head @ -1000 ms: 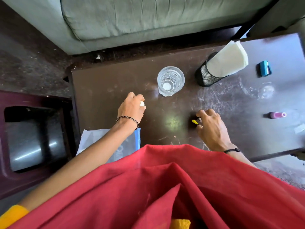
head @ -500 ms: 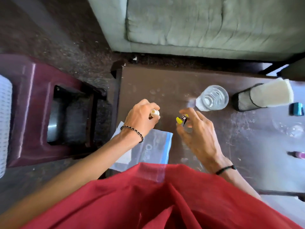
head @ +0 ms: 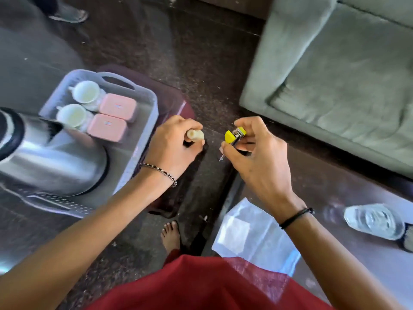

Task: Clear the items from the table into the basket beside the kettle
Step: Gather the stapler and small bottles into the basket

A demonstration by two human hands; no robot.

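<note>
Your left hand [head: 176, 146] is curled round a small cream tube [head: 195, 134], and your right hand [head: 254, 153] pinches a yellow-capped metal piece [head: 234, 136] in bent fingers. Both items are in the air, just right of the basket [head: 154, 101], above the maroon stool [head: 178, 108] and the floor gap before the table [head: 335, 186].

The basket's far half holds two cups [head: 86, 91] and two pink boxes [head: 117, 106]. The kettle [head: 51, 157] covers its near half, so the bare stretch lies along the right wall, nearest your left hand. Your foot [head: 171, 233] is on the floor below. A plastic bag [head: 250, 231] and a glass [head: 375, 220] lie on the table to the right, with the sofa [head: 335, 74] beyond.

Half a second ago both hands were over the table's left end, above the bag. Since then they have crossed its edge with the same items, your view has swung left, and the basket and kettle have come into sight.
</note>
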